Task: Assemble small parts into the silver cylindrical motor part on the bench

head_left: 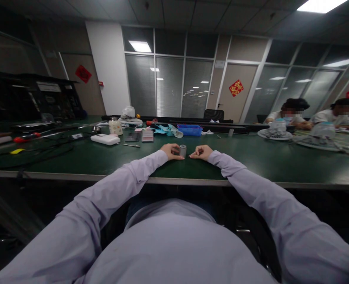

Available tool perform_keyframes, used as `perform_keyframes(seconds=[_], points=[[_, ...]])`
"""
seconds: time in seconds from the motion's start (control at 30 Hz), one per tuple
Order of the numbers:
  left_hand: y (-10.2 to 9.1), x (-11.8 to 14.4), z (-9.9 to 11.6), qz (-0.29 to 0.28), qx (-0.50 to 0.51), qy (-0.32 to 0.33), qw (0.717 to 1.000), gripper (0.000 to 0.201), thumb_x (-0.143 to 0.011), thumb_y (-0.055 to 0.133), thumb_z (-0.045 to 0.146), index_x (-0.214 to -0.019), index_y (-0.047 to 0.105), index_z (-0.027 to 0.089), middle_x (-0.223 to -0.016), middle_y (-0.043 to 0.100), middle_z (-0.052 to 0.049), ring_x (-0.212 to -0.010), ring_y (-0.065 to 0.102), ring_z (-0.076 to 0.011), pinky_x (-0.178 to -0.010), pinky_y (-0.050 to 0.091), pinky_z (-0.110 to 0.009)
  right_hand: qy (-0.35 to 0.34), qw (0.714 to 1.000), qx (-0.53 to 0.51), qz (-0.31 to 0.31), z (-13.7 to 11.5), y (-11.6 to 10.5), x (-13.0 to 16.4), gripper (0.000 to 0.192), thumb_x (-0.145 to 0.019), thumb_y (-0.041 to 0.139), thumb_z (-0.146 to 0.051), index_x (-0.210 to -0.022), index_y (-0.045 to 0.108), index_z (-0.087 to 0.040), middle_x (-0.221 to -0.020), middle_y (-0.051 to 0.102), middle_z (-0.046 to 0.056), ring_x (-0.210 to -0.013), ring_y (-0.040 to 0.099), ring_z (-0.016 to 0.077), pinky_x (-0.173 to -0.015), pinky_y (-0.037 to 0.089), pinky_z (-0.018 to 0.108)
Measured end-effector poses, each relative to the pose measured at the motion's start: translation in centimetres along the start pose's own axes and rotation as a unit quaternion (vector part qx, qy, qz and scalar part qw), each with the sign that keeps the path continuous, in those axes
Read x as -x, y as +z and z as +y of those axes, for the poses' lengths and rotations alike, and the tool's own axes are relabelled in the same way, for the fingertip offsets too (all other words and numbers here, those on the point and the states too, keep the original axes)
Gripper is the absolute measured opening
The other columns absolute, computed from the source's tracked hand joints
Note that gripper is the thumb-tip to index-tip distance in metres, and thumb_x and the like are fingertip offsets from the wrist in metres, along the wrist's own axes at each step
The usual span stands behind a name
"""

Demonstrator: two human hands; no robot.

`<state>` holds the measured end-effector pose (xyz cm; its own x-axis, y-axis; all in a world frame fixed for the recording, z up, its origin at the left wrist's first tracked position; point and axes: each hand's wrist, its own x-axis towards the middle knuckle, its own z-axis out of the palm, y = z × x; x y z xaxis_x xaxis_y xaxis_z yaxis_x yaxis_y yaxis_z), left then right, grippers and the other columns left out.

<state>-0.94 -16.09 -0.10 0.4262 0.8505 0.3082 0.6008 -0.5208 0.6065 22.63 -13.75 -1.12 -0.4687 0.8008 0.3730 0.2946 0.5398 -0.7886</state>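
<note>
A small grey metal-looking cylinder [183,151] stands upright on the green tabletop, near its front edge. My left hand [172,151] is closed on its left side, thumb and fingers against it. Dark detail shows on the cylinder's top, too small to make out. To the right and apart from it is my right hand [202,152], its fingers curled and pinched together low over the table. Whatever sits at those fingertips, if anything, is too small to name.
Behind my hands lie a blue plastic basket [189,129], crumpled light-blue cloth or gloves [166,130] and a card [147,135]. A white power bank-like box [105,139] with a cable and a cream jar [115,127] stand left. Two people [294,112] sit at the far right.
</note>
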Motion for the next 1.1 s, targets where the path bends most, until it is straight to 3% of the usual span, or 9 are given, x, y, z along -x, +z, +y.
perform_keyframes(seconds=[0.17,0.43,0.63,0.9,1.1], points=[[0.2,-0.4,-0.2,-0.002,-0.005,-0.016,1.000,0.026,-0.089,0.057,0.031,-0.108,0.058,0.013,-0.097,0.064,-0.005,-0.080,0.063,-0.0156,-0.072,0.054,-0.035,0.009,1.000,-0.002,-0.015,0.4,0.0,0.3,0.018,-0.089,0.060,-0.028,-0.097,0.061,-0.011,-0.092,0.064,0.003,-0.078,0.064,0.0138,-0.070,0.055,0.031],[0.3,-0.5,-0.2,-0.002,-0.004,-0.014,1.000,0.026,-0.089,0.057,0.032,-0.107,0.058,0.013,-0.096,0.064,-0.005,-0.079,0.063,-0.0155,-0.072,0.054,-0.035,-0.083,0.982,-0.025,0.170,-1.9,0.4,-1.5,0.021,-0.087,0.062,-0.031,-0.078,0.061,-0.012,-0.083,0.068,0.002,-0.080,0.066,0.0146,-0.076,0.054,0.034],[0.5,-0.5,0.4,-0.001,-0.014,-0.024,1.000,0.026,-0.089,0.057,0.032,-0.107,0.058,0.013,-0.096,0.064,-0.005,-0.079,0.063,-0.0155,-0.073,0.054,-0.035,-0.109,0.983,-0.042,0.142,-3.8,2.4,-2.1,0.026,-0.083,0.066,-0.029,-0.066,0.057,-0.012,-0.074,0.068,0.000,-0.076,0.067,0.0141,-0.074,0.055,0.033],[0.4,-0.5,0.4,0.007,-0.010,-0.021,1.000,0.025,-0.089,0.057,0.032,-0.105,0.059,0.013,-0.093,0.065,-0.005,-0.077,0.063,-0.0149,-0.072,0.054,-0.034,-0.100,0.990,-0.032,0.095,-3.7,2.3,-2.4,0.019,-0.089,0.059,-0.028,-0.080,0.061,-0.011,-0.077,0.065,0.000,-0.071,0.064,0.0122,-0.068,0.055,0.030],[0.3,-0.4,0.4,0.003,-0.009,-0.024,1.000,0.026,-0.089,0.056,0.032,-0.106,0.059,0.013,-0.095,0.065,-0.005,-0.078,0.064,-0.0152,-0.073,0.054,-0.035,-0.102,0.987,-0.033,0.124,-3.3,2.1,-3.0,0.018,-0.089,0.059,-0.030,-0.085,0.062,-0.012,-0.084,0.066,0.002,-0.078,0.065,0.0141,-0.073,0.055,0.033]])
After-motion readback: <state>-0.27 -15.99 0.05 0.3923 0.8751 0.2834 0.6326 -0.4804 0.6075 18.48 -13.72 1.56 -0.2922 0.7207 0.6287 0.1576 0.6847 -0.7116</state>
